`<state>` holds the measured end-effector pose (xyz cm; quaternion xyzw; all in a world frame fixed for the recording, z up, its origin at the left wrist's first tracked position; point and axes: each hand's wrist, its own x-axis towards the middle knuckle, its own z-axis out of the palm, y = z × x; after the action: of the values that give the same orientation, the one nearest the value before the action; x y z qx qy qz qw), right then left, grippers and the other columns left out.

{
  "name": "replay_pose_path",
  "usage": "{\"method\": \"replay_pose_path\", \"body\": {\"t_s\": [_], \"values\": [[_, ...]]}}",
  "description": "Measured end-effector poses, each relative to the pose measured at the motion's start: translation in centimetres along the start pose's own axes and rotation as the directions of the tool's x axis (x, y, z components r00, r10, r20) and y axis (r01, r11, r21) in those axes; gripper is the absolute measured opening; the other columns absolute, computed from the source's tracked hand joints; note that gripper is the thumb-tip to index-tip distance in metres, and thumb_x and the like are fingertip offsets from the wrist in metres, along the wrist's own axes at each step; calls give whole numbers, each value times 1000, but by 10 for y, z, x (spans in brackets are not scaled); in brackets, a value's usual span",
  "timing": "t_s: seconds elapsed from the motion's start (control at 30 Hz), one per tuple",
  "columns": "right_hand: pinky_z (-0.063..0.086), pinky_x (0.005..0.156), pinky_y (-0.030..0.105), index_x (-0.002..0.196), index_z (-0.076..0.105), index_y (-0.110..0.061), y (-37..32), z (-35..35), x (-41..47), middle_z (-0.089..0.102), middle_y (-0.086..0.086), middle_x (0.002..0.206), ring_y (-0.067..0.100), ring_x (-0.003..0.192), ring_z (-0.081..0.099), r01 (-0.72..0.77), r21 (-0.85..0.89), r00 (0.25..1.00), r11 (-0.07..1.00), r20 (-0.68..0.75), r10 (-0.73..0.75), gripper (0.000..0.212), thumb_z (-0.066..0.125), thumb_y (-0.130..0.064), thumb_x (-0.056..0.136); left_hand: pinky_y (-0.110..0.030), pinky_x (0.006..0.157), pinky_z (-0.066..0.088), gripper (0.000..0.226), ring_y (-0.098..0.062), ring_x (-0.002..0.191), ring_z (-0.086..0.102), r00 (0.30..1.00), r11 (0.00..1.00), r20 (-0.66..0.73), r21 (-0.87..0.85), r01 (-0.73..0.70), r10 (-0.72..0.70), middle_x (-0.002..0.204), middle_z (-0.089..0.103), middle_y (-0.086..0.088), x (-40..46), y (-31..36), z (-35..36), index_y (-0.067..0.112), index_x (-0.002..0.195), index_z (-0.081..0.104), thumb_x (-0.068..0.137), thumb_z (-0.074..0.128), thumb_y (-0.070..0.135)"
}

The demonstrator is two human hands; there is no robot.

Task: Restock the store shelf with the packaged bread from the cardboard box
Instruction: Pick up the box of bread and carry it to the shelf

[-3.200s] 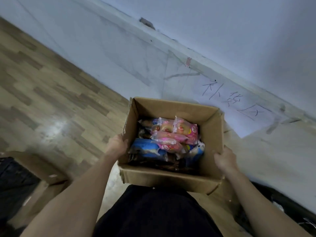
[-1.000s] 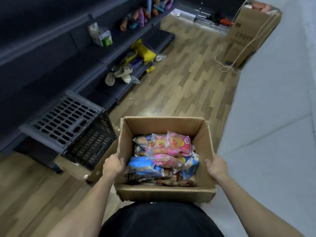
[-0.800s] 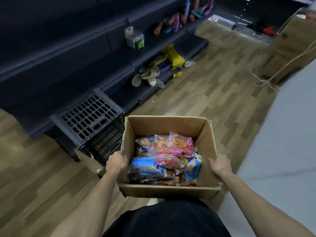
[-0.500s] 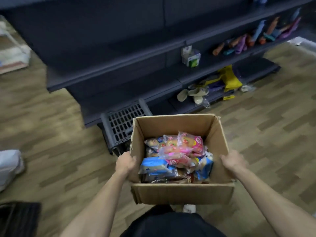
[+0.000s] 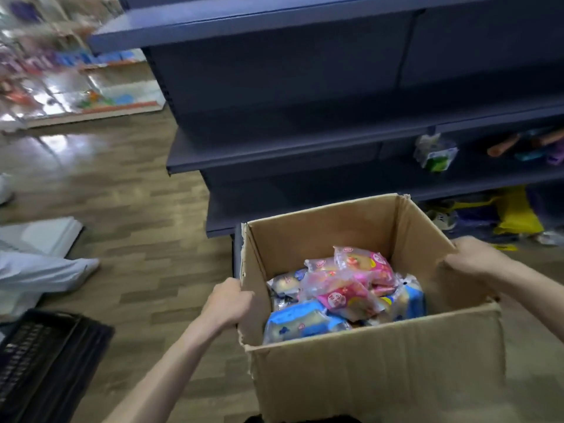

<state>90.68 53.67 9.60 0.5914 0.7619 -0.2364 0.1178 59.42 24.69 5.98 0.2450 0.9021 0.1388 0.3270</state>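
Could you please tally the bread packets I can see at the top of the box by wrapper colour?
In the cardboard box, counting only packets that show on top:
Pink packets: 3
Blue packets: 2
Pale bun packet with blue edge: 1
Total visible: 6; more lie hidden underneath.

The cardboard box runs off the bottom edge, its base unseen. Lower bread packets lie buried under the top ones. Goods at the shelf's right end and the far aisle are blurred.
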Motion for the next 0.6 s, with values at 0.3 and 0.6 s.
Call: {"method": "replay_pose_path", "body": {"t_s": [0.3, 0.6], "values": [[45, 68, 31, 105, 68, -16, -76, -46, 50, 66, 9, 94, 27, 85, 61, 99, 2, 995, 995, -33, -99, 16, 66, -23, 90, -32, 66, 38, 30, -34, 95, 62, 996, 1000, -87, 2, -23, 23, 92, 61, -9, 49, 34, -64, 16, 72, 49, 97, 54, 31], [48, 78, 36, 108, 69, -12, -149, -42, 122, 69, 15, 109, 35, 105, 63, 158, 50, 987, 986, -24, -156, 23, 63, -28, 93, -35, 74, 44, 29, -34, 92, 59, 984, 999, -173, -2, 37, -37, 92, 65, -13, 130, 38, -115, 17, 75, 54, 98, 54, 34]]}}
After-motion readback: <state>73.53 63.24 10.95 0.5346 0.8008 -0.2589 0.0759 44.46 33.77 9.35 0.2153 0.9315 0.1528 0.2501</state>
